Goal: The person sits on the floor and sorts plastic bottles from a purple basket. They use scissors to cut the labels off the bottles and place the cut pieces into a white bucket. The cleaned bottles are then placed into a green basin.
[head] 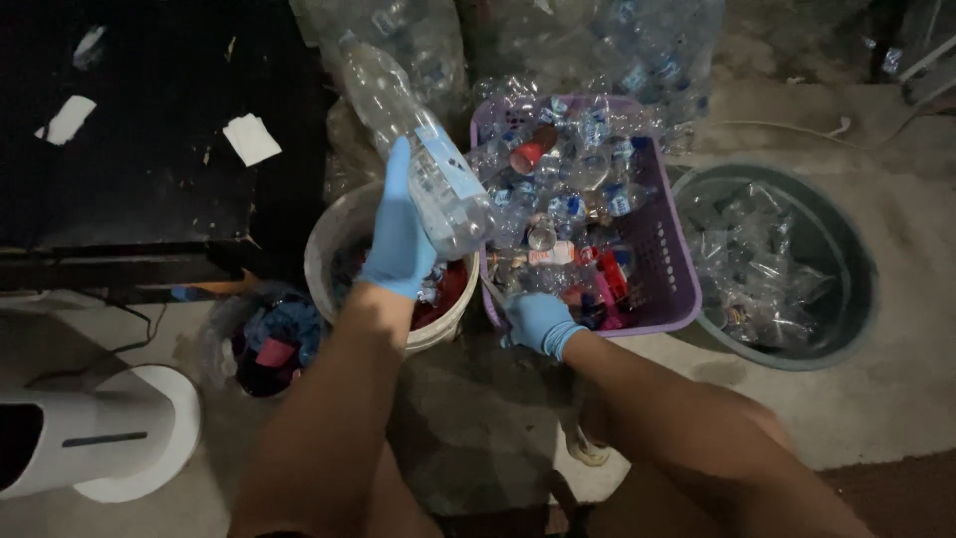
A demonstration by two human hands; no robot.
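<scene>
Starting way left of the fingers, there's a white fan base (119, 438) on the concrete floor (896, 399), then a dark bag of bottle caps (267, 344) sitting just left of the left wrist.

The left hand (400, 234), in a blue glove, has its fingers (398, 169) wrapped tight around the lower part of a big clear plastic bottle (418, 149) with a pale blue label. The bottle sticks up and away from the fingers at a slant, with its bottom end hanging right over the white bucket (329, 249). That bucket sits directly under the fingers and holds red and dark bits, I can't tell exactly what.

My worry: the grip is low on a long, slick bottle, so the far end could swing and knock into the clear bottle pile behind it, or the bottle could slide out of the glove and land outside the bucket.

The right hand (538, 321), also gloved, sits at the near corner of the purple basket (672, 269). Its fingers are curled closed, but I can't tell if they've got hold of something or are just pressed to the rim. The basket is heaped with crushed bottles (558, 189) just beyond those fingers. If that hand tugs the corner, the heap looks ready to spill.

Well right of both hands is a round green tub (846, 249) with more squashed plastic.
</scene>
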